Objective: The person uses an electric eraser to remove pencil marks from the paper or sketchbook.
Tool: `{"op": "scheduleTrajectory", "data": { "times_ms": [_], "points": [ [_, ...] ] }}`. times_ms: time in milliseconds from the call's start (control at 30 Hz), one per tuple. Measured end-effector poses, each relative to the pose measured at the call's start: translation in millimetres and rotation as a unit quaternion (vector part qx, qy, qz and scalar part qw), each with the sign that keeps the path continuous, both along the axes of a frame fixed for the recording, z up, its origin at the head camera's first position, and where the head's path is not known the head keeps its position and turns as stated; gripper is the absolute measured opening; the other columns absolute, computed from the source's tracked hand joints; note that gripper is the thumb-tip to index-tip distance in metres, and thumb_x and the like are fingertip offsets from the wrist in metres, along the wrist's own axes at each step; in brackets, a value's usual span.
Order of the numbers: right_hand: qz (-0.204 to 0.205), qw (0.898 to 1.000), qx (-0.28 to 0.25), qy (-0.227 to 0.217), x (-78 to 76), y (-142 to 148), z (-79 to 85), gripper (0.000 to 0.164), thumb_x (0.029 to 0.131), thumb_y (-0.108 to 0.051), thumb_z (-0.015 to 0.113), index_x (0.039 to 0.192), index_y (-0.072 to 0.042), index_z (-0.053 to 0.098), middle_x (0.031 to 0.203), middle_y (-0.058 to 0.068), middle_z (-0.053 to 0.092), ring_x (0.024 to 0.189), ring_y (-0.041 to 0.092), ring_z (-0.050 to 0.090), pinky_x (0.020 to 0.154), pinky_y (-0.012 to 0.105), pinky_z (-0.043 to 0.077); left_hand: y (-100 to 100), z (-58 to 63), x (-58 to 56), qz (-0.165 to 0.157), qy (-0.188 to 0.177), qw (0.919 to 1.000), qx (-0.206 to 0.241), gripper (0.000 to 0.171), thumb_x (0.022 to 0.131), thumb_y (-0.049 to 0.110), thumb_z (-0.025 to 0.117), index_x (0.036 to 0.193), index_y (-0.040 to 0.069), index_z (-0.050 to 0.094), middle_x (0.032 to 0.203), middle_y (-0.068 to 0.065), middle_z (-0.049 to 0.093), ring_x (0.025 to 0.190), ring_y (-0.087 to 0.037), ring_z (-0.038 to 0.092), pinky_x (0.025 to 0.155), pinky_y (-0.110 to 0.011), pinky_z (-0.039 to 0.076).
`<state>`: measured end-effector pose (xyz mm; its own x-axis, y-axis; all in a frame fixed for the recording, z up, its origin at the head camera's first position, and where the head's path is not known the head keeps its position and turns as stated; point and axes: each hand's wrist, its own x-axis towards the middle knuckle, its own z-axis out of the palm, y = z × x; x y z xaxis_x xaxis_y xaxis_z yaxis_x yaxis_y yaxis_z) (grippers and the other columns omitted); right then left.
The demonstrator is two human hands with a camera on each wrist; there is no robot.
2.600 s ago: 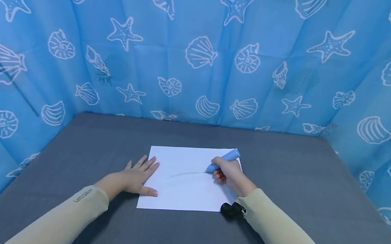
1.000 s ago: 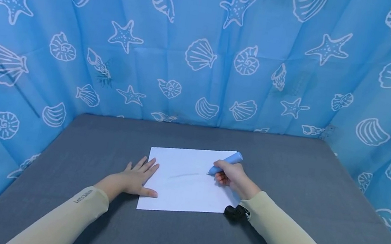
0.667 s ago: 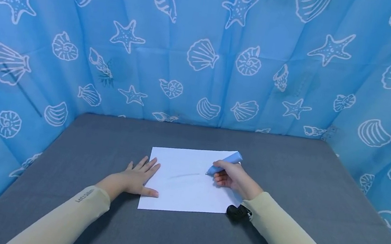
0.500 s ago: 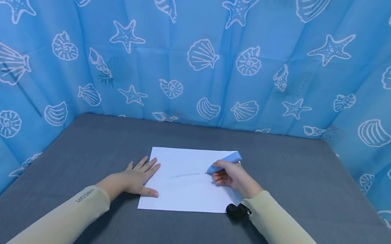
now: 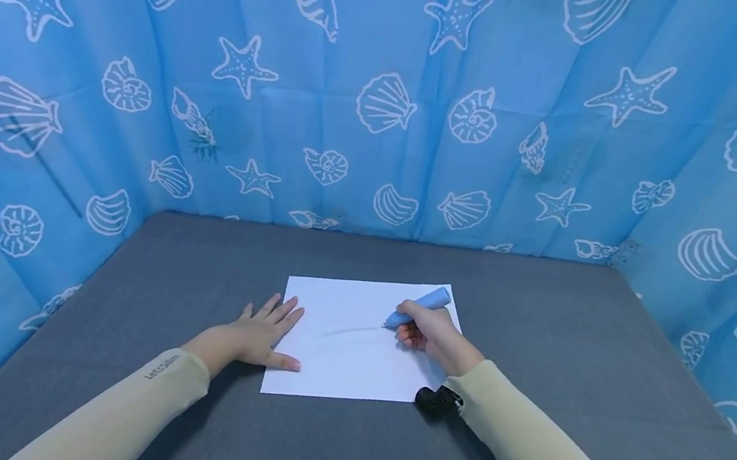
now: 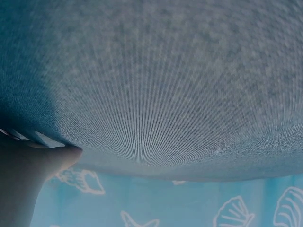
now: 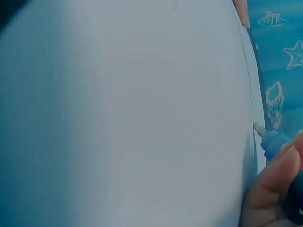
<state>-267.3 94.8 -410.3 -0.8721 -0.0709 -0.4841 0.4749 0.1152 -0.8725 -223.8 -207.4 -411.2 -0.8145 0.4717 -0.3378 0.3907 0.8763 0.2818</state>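
Observation:
A white sheet of paper (image 5: 334, 371) lies on the grey table, with a thin, faint line (image 5: 350, 330) across its middle. My left hand (image 5: 258, 336) rests flat at the sheet's left edge, fingers spread, the fingertips and thumb tip over the paper. My right hand (image 5: 428, 331) grips a blue marker (image 5: 433, 299) over the right part of the sheet. The marker leans up to the right, its tip right at the paper near the line's right end. In the right wrist view the pale marker tip (image 7: 259, 128) shows against the paper, and the thumb (image 7: 279, 172) presses the barrel.
Grey cloth covers the table (image 5: 337, 453). A blue curtain (image 5: 328, 114) with white shells and starfish hangs along the back and both sides. A small black device (image 5: 435, 401) sits under the right wrist, overlapping the paper's lower right corner in the head view.
My right hand and the marker have shifted slightly left along the paper over the last half second. The left hand keeps its place on the sheet's edge.

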Motion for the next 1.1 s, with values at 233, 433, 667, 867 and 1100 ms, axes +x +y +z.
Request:
{"op": "scheduleTrajectory", "data": {
  "times_ms": [233,433,667,867,1100],
  "points": [
    [0.015,1.0,-0.022,-0.008,-0.1,-0.5,0.0,0.025,0.094,-0.021,0.059,0.083,0.001,0.06,0.061,0.003,0.055,0.051,0.009,0.049,0.051,0.021,0.046,-0.3,-0.7,0.1,0.006,0.0,0.9999,-0.009,0.111,0.08,0.079,0.049,0.156,0.007,0.012,0.162,-0.014,-0.001,0.146,-0.041,-0.008,0.108,-0.068,-0.002],
    [0.037,0.998,-0.059,-0.01,-1.7,5.9,0.1,0.026,0.094,-0.022,0.057,0.082,0.001,0.058,0.061,0.003,0.057,0.051,0.01,0.053,0.053,0.022,0.05,-2.8,-9.5,-4.2,0.013,0.005,0.9996,-0.023,0.111,0.079,0.081,0.048,0.157,0.013,0.009,0.163,-0.008,-0.005,0.146,-0.036,-0.011,0.109,-0.066,-0.002],
    [0.057,0.996,-0.065,-0.014,-2.0,9.2,1.5,0.02,0.092,-0.017,0.055,0.082,0.0,0.057,0.063,0.004,0.057,0.052,0.01,0.052,0.053,0.022,0.049,-1.5,-9.9,-5.3,0.016,0.003,0.9995,-0.028,0.109,0.081,0.077,0.052,0.157,0.011,0.009,0.163,-0.01,-0.003,0.146,-0.038,-0.009,0.109,-0.067,0.0],
    [0.052,0.997,-0.058,-0.004,-1.3,7.1,1.4,0.019,0.091,-0.015,0.054,0.081,0.001,0.057,0.061,0.004,0.056,0.051,0.01,0.051,0.05,0.022,0.048,1.2,-5.8,-4.3,0.019,0.007,0.9992,-0.033,0.105,0.084,0.072,0.054,0.157,0.01,0.011,0.163,-0.011,0.0,0.146,-0.038,-0.006,0.109,-0.067,0.002],
    [0.024,0.998,-0.049,-0.01,0.1,2.9,0.9,0.018,0.091,-0.015,0.056,0.084,0.002,0.057,0.063,0.005,0.055,0.051,0.01,0.048,0.05,0.021,0.046,1.1,-4.4,-2.7,0.017,0.01,0.9994,-0.029,0.105,0.084,0.073,0.053,0.157,0.009,0.012,0.163,-0.012,0.002,0.146,-0.039,-0.004,0.108,-0.068,0.004]
  ]
}}
